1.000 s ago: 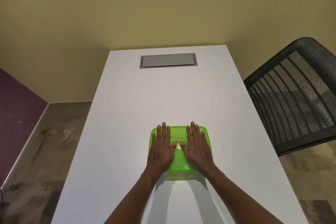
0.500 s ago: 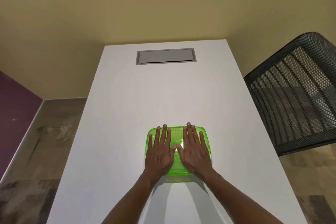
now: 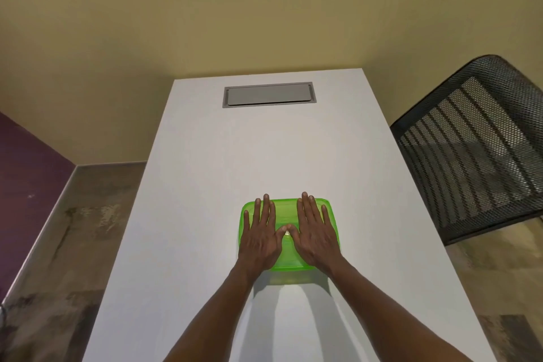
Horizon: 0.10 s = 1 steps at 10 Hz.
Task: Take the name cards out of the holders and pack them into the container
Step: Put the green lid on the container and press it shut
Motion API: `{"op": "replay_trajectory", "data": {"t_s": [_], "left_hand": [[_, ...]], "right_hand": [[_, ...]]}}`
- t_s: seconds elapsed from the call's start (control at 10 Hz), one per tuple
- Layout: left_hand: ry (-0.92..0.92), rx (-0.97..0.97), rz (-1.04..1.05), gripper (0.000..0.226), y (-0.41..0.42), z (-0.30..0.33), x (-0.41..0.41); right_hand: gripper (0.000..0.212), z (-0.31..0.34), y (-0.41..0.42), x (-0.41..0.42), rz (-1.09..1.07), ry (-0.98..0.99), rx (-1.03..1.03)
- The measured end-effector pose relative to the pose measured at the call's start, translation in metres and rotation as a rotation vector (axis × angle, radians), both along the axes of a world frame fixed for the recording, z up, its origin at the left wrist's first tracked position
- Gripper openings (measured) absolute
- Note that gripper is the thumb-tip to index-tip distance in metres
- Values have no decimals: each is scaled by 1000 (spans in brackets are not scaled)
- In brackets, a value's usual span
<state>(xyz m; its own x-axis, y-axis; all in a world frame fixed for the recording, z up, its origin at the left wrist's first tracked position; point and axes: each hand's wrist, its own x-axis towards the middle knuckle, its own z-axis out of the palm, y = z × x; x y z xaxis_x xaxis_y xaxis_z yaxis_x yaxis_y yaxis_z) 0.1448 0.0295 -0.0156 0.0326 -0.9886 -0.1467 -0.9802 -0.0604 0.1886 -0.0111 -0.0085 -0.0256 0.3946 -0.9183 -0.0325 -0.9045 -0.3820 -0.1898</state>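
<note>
I see both hands — left hand [image 3: 260, 239] and right hand [image 3: 316, 236] — pressing flat with straight fingers on the green translucent plastic container [image 3: 289, 257], lidded on the white tabletop [image 3: 264, 156]; no cards or holders visible — packing seems finished.

I see my bare left hand [image 3: 260, 239] and bare right hand [image 3: 316, 236] lying flat, palms down, side by side low in the frame's centre, fingers straight, thumb tips touching; both forearms rise from the bottom edge.
</note>
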Motion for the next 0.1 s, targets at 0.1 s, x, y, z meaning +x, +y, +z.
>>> {"op": "replay_trajectory", "data": {"t_s": [0.1], "left_hand": [[31,-27,5,68,-2,8,0]], "right_hand": [[68,10,-4,0,-28,-64,5]]}}
